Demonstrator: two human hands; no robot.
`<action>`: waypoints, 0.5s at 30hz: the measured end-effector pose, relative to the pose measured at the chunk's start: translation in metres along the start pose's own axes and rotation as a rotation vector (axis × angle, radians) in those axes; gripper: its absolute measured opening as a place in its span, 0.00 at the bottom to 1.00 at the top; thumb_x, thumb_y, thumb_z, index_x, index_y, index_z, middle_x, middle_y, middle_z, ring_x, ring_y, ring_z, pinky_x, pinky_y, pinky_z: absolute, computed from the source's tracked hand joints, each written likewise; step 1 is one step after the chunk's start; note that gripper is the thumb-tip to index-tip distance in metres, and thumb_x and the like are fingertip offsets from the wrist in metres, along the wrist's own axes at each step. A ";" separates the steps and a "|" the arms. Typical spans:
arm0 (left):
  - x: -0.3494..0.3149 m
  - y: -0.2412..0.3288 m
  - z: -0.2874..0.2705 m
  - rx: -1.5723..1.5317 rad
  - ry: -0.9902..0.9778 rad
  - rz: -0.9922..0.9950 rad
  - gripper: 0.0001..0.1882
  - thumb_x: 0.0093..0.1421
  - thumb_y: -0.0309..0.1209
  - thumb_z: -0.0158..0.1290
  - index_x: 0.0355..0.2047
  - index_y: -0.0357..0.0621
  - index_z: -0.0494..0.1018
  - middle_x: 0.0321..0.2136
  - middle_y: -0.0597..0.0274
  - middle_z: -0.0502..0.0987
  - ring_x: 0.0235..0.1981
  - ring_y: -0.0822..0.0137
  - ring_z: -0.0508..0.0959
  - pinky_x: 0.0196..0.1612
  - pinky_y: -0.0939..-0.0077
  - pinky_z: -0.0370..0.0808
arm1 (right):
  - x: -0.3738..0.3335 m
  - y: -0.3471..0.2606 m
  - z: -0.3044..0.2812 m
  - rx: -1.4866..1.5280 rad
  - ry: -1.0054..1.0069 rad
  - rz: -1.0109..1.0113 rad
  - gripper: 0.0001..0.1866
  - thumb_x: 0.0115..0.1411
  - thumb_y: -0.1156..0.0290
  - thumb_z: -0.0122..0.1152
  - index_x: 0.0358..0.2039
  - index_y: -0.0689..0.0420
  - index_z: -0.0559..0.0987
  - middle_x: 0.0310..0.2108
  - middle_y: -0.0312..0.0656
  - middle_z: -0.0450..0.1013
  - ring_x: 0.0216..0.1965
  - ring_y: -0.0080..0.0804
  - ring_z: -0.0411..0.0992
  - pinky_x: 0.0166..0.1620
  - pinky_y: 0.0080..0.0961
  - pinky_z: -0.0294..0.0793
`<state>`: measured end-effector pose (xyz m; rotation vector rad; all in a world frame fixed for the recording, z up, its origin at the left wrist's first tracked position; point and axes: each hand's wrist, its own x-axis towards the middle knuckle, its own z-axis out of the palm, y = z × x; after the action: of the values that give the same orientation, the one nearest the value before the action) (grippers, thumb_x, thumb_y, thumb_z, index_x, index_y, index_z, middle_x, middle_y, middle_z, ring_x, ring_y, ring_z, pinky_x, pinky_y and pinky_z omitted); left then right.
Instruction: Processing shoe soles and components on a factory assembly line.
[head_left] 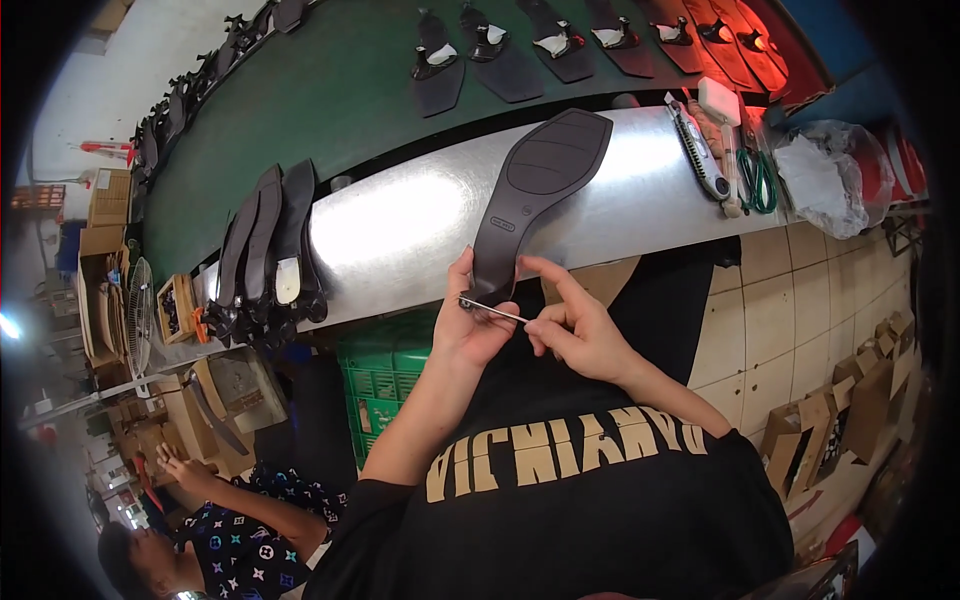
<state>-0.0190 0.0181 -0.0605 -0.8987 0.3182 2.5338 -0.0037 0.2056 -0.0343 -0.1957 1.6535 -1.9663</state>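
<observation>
A dark brown shoe sole (545,165), its toe end pointing away from me, extends over the metal ledge. My left hand (470,328) is closed around its narrow heel end. In my right hand (585,335), a thin silvery metal rod-like tool (500,312) is pinched between the fingers. The tool's far end meets a small dark piece at the heel, close to the left palm. Fingers hide part of the heel, so the exact contact cannot be made out.
Beyond the shiny metal ledge (400,225), a green belt (330,90) carries several soles with heels. More stacked soles (262,240) lie at left. A utility knife (697,150), green-handled scissors (757,180) and a plastic bag (830,170) sit right. A green crate (375,385) stands below; a co-worker (250,530) is lower left.
</observation>
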 end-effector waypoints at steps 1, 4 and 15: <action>-0.001 0.000 0.000 0.000 0.001 0.002 0.16 0.62 0.46 0.55 0.41 0.48 0.75 0.34 0.66 0.81 0.34 0.72 0.81 0.19 0.83 0.66 | 0.000 0.000 -0.004 0.038 -0.033 0.059 0.36 0.64 0.78 0.50 0.71 0.50 0.50 0.19 0.34 0.71 0.20 0.17 0.67 0.30 0.16 0.67; -0.005 -0.007 0.011 -0.044 0.142 0.029 0.16 0.63 0.47 0.54 0.41 0.49 0.74 0.33 0.64 0.80 0.27 0.73 0.78 0.18 0.82 0.65 | 0.001 0.005 -0.004 0.073 -0.041 0.056 0.36 0.64 0.79 0.51 0.70 0.50 0.53 0.19 0.34 0.71 0.21 0.19 0.69 0.32 0.18 0.70; -0.009 -0.023 0.004 0.115 0.157 0.071 0.14 0.63 0.45 0.54 0.37 0.50 0.73 0.27 0.68 0.78 0.24 0.73 0.75 0.16 0.82 0.62 | 0.009 0.031 -0.012 0.086 0.118 -0.069 0.18 0.68 0.74 0.48 0.58 0.60 0.71 0.22 0.30 0.68 0.22 0.16 0.64 0.26 0.13 0.65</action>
<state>-0.0041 0.0373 -0.0538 -1.0606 0.5476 2.4838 -0.0067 0.2088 -0.0682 -0.1075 1.6505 -2.1332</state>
